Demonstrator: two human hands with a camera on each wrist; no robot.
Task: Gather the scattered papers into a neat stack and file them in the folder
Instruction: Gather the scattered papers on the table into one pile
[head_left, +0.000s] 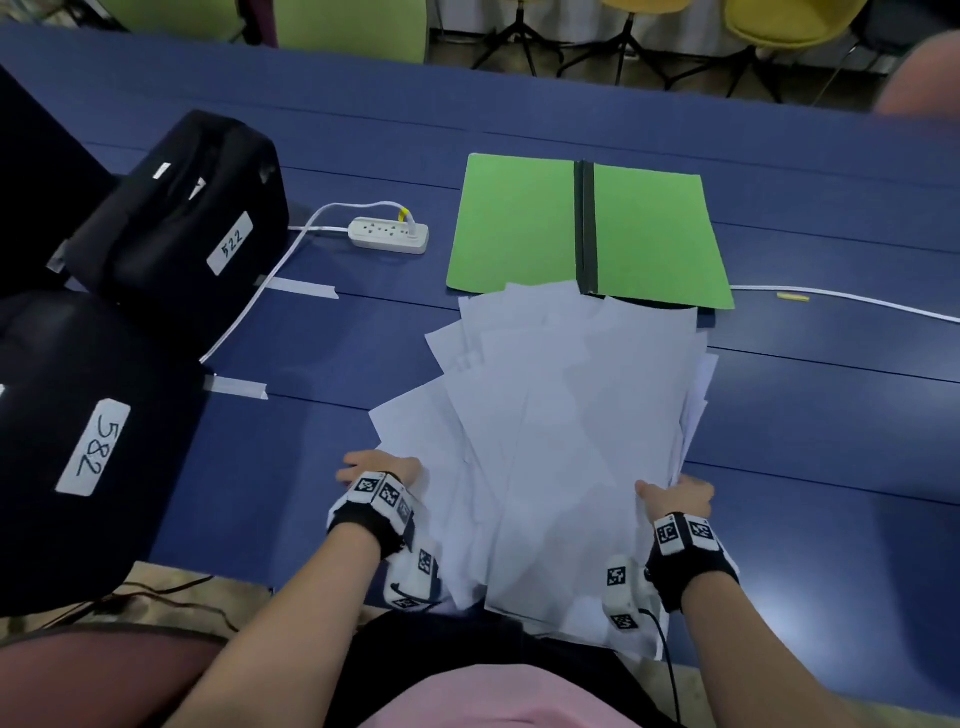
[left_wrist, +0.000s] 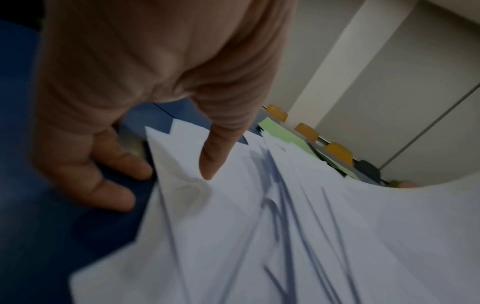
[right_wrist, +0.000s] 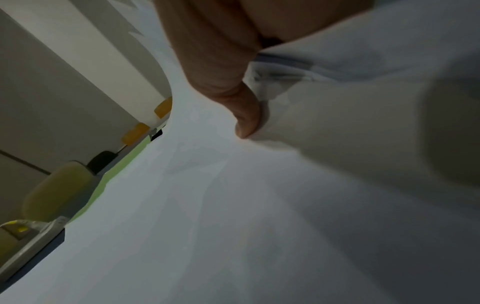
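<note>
Several white papers (head_left: 561, 415) lie in a loose, fanned pile on the blue table (head_left: 805, 415), their near ends hanging over its front edge. My left hand (head_left: 382, 467) pinches the pile's left edge. In the left wrist view its thumb (left_wrist: 207, 164) lies on top of the papers (left_wrist: 259, 236) and the fingers (left_wrist: 135, 170) reach under the edge. My right hand (head_left: 675, 493) grips the right edge, thumb (right_wrist: 246, 123) pressed on the top sheet (right_wrist: 259, 205), its fingers hidden beneath. The green folder (head_left: 519, 223) lies open just beyond, its near edge partly covered by the papers.
Two black cases, labelled 522 (head_left: 182, 218) and 582 (head_left: 78, 441), fill the left of the table. A white power strip (head_left: 389, 235) with its cable sits left of the folder. Another white cable (head_left: 857, 301) runs right. Chairs (head_left: 779, 21) stand beyond the far edge.
</note>
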